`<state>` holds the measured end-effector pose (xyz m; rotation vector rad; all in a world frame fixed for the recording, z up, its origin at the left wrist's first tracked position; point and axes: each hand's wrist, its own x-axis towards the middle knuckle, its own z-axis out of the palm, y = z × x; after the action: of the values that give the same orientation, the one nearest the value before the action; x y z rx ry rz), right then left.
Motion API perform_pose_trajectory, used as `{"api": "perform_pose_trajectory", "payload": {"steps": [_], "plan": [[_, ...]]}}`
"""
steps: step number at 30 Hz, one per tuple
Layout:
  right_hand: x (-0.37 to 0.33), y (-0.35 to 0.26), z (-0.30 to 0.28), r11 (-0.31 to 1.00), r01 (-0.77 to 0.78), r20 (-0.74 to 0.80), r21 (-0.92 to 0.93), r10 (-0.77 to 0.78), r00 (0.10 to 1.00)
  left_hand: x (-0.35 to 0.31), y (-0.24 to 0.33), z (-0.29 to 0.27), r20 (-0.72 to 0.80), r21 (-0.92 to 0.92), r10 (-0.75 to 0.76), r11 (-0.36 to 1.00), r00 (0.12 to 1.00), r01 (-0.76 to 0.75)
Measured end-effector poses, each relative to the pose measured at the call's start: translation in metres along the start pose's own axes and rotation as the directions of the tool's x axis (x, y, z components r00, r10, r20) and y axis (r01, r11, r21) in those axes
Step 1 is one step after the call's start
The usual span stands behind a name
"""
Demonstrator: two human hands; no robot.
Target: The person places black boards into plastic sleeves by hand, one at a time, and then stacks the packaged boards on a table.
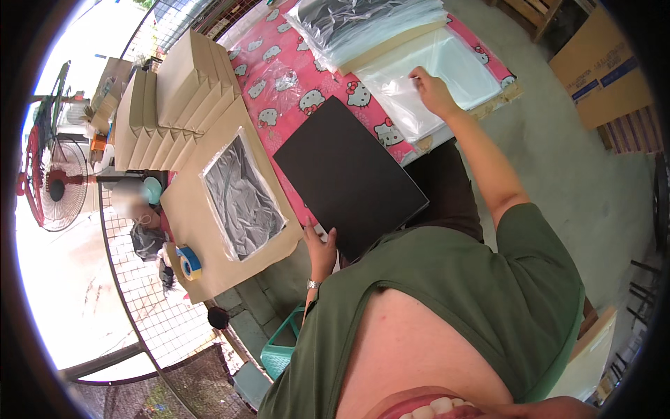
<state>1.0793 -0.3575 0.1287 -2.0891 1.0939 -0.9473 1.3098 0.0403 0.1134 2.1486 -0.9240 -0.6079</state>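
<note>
A black rectangular board point(349, 171), flat and smooth, lies tilted across the near edge of the table, its lower corner close to my body. At its left lower edge, my left hand point(320, 250) grips it, thumb over the edge. My right hand point(434, 94) reaches to the far right, fingertips pinched on the top of a stack of clear plastic bags point(457, 73). Left of the board, a black item in a clear plastic sleeve point(244, 199) rests on a brown cardboard sheet point(187, 199).
Folded brown cardboard pieces point(188, 84) are piled at the far left. More black plastic-wrapped items point(363, 24) lie at the back of the pink patterned tablecloth point(314, 98). Blue tape point(188, 263) sits on the cardboard's left edge. A fan point(63, 183), green stool point(279, 353) and carton point(604, 70) stand around.
</note>
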Motion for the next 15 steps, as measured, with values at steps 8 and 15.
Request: {"api": "perform_pose_trajectory", "payload": {"steps": [8, 15], "plan": [[-0.024, -0.012, 0.001, 0.951, 0.216, 0.097, -0.221, -0.199, 0.975, 0.041, 0.096, 0.001, -0.032, 0.061, 0.323, 0.945, 0.946, -0.321], [-0.012, -0.005, -0.053, 0.987, -0.138, 0.11, 0.087, 0.129, 0.986, 0.04, 0.097, 0.018, 0.161, -0.046, 0.351, 0.936, 0.922, -0.348]]}}
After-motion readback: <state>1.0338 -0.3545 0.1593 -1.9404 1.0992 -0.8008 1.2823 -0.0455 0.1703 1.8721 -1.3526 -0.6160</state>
